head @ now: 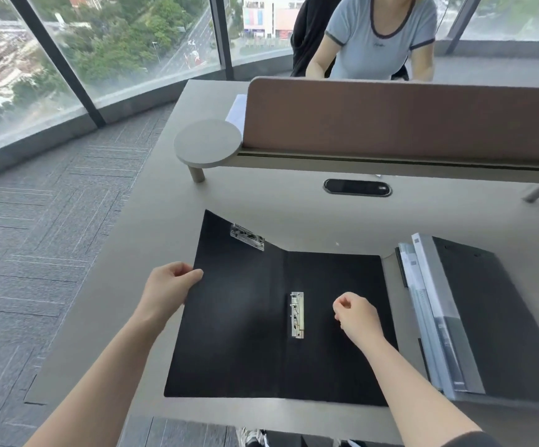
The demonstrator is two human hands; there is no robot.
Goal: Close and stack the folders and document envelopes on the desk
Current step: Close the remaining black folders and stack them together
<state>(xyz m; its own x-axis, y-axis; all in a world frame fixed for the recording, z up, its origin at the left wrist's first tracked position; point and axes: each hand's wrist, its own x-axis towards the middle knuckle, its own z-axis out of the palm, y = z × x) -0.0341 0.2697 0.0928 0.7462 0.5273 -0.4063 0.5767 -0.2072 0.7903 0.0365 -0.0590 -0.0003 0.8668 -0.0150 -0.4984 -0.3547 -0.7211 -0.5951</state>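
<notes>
A black folder lies open on the grey desk in front of me, with a metal clip beside its spine and another clip at the top of its left flap. My left hand grips the left flap's outer edge, and that flap is raised a little off the desk. My right hand hovers over the right half with its fingers curled and nothing in them. To the right sits a stack of a closed black folder on top of translucent document envelopes.
A brown divider panel with a low shelf and a round end plate crosses the back of the desk. A black cable port sits below it. A person sits on the far side. The desk's left edge drops to carpet.
</notes>
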